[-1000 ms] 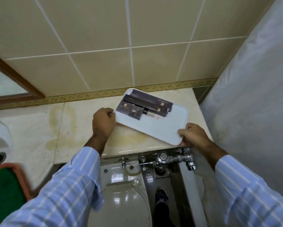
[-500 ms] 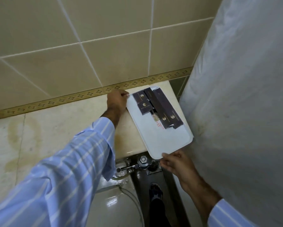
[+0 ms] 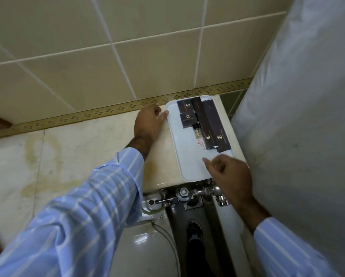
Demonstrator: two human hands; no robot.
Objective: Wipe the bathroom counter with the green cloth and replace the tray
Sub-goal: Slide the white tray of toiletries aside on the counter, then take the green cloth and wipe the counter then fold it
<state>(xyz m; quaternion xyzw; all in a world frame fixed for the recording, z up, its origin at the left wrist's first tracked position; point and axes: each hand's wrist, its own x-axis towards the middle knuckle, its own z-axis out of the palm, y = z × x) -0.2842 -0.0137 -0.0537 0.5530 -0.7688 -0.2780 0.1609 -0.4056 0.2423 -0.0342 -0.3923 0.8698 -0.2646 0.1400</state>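
Against beige tiled wall (image 3: 147,56), at far right end of stained marble bench (image 3: 71,156): white oblong tray (image 3: 189,156), lying flat, dark boxes (image 3: 207,124) and small vial (image 3: 197,132) at its far end. Left hand (image 3: 147,124) at tray's far-left rim, fingers (image 3: 163,116) touching edge. Right hand (image 3: 229,176) over near end, fingers curled, clamped on nothing. Chrome flush valve (image 3: 183,194) below bench edge.

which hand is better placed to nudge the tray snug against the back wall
Left, probably. The left hand rests against the tray at its far left edge beside the wall, so it can guide that end. The right hand hovers loosely curled over the near corner.
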